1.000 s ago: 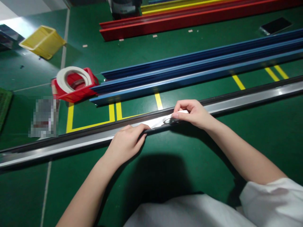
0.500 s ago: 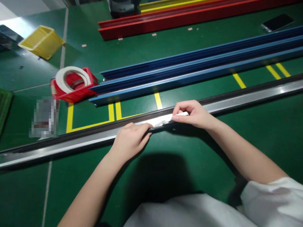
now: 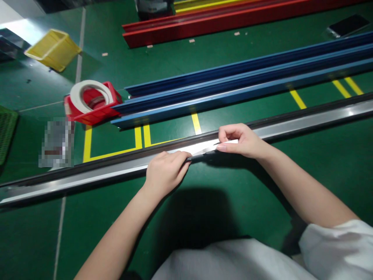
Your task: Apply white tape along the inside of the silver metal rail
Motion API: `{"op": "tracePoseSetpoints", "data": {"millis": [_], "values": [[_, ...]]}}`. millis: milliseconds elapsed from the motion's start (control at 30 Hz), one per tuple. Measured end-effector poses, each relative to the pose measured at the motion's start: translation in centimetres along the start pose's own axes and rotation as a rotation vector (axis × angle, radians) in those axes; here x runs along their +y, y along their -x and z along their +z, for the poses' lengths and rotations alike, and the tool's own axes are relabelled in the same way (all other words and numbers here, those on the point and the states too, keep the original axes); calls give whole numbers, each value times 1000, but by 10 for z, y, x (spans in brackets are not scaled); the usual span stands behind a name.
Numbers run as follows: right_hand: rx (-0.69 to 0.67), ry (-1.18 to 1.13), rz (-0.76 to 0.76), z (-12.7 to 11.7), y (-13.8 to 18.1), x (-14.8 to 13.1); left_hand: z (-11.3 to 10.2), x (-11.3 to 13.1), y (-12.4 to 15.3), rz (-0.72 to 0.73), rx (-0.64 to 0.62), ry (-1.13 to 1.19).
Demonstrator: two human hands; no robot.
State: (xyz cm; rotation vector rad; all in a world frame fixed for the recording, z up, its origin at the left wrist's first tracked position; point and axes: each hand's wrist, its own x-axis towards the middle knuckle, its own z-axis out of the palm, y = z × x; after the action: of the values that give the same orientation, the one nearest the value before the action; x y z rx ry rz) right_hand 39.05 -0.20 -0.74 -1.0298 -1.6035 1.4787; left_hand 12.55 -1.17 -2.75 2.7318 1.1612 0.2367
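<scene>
A long silver metal rail (image 3: pixel 96 173) with black edges runs across in front of me, rising toward the right. A white tape strip (image 3: pixel 131 171) lies along its near edge, left of my left hand. My left hand (image 3: pixel 167 171) is closed over that edge, fingers on top and thumb on the near side, pressing where the strip meets the rail. Slightly to the right, my right hand (image 3: pixel 240 140) pinches the strip's loose end between thumb and bent fingers, lifted off the rail. Between the hands the strip slants up from the metal.
Beyond the rail lie blue channel profiles (image 3: pixel 204 105), then a red profile (image 3: pixel 218 29). A tape roll (image 3: pixel 76 97) rests on a red bin (image 3: pixel 101 116) at left. A yellow bin (image 3: pixel 52 50), a phone (image 3: pixel 348 25) and a green basket (image 3: pixel 7 132) stand farther out.
Both hands have shifted slightly right along the rail. The right hand still pinches the strip, and the left still presses the edge. The whole view has moved a little.
</scene>
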Motion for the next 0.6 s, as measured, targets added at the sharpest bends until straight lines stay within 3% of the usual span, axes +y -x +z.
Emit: {"op": "tracePoseSetpoints", "data": {"millis": [300, 600], "values": [[-78, -212, -14, -9, 5, 7, 0, 1, 0, -17, 22, -14], [-87, -205, -27, -3, 4, 3, 1, 1, 0, -14, 29, -13]]}}
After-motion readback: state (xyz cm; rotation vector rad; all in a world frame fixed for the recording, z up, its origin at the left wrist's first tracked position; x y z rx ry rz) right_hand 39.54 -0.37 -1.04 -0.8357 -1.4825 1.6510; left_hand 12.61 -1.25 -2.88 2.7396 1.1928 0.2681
